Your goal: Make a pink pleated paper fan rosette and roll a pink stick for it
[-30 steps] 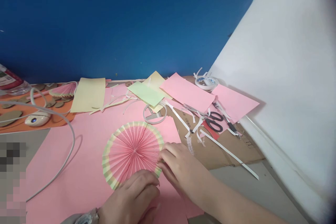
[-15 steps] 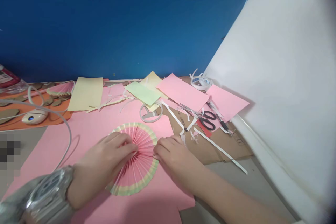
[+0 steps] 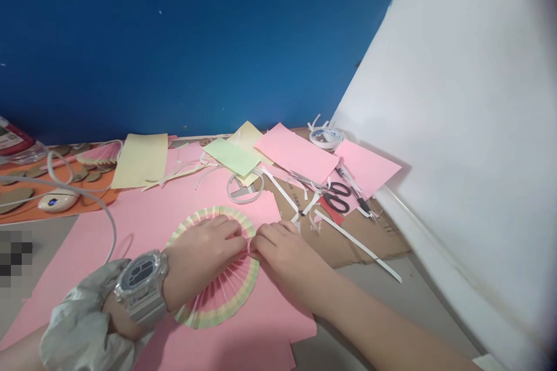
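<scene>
A round pleated paper fan (image 3: pixel 226 295), pink with a green and yellow rim, lies on a large pink sheet (image 3: pixel 143 220). My left hand (image 3: pixel 202 255), with a grey watch on the wrist, rests flat across the fan's middle, fingers stretched toward its right edge. My right hand (image 3: pixel 282 249) comes in from the right, its fingertips pressed together on the fan's right rim where the pleats meet. The fingertips of the two hands nearly touch.
Behind lie yellow (image 3: pixel 140 159), green (image 3: pixel 230 156) and pink (image 3: pixel 296 153) paper sheets, white strips, two tape rolls (image 3: pixel 243 188) (image 3: pixel 325 137), black scissors (image 3: pixel 337 197) on brown cardboard (image 3: pixel 348 237). At the left are a mouse (image 3: pixel 54 200), its cable and an orange sheet. A white board (image 3: pixel 456 127) leans at the right.
My left hand moved up from the fan's lower edge and now lies across its centre. The right hand stayed at the right rim. The view shifted slightly right.
</scene>
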